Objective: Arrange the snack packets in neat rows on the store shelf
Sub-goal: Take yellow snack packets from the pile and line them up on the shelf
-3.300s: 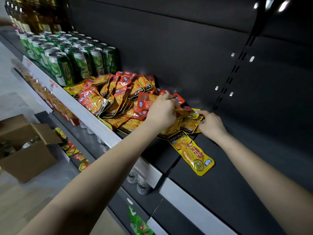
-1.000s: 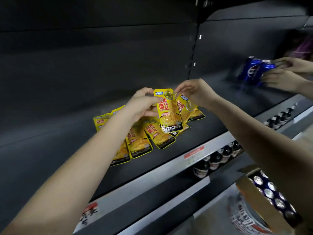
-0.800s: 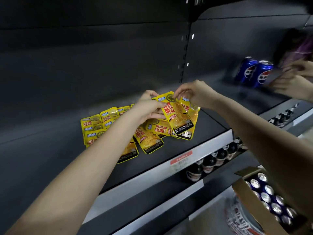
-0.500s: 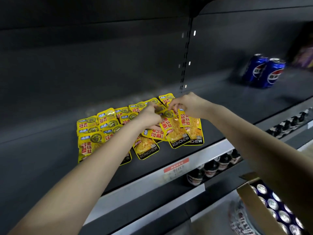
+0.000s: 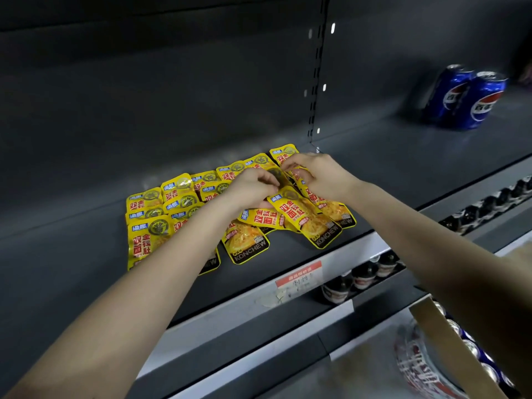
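Observation:
Several yellow snack packets (image 5: 149, 234) lie flat in overlapping rows on the dark store shelf (image 5: 403, 174). At the right end of the rows a few packets lie askew, one yellow packet (image 5: 305, 217) slanted on top. My left hand (image 5: 250, 187) has curled fingers pinching the top edge of a packet there. My right hand (image 5: 313, 172) is just beside it, fingers curled on the top of another packet at the back right. Both hands hide the packets beneath them.
Two blue soda cans (image 5: 466, 96) stand at the back right of the same shelf. A red price label (image 5: 299, 275) sits on the shelf's front rail. Bottles (image 5: 362, 277) line the lower shelf. A cardboard box of cans (image 5: 460, 341) is at bottom right.
Both hands have lowered the lifted packets onto the shelf's right end and stay on them. Another person's hands by the blue cans have left the view.

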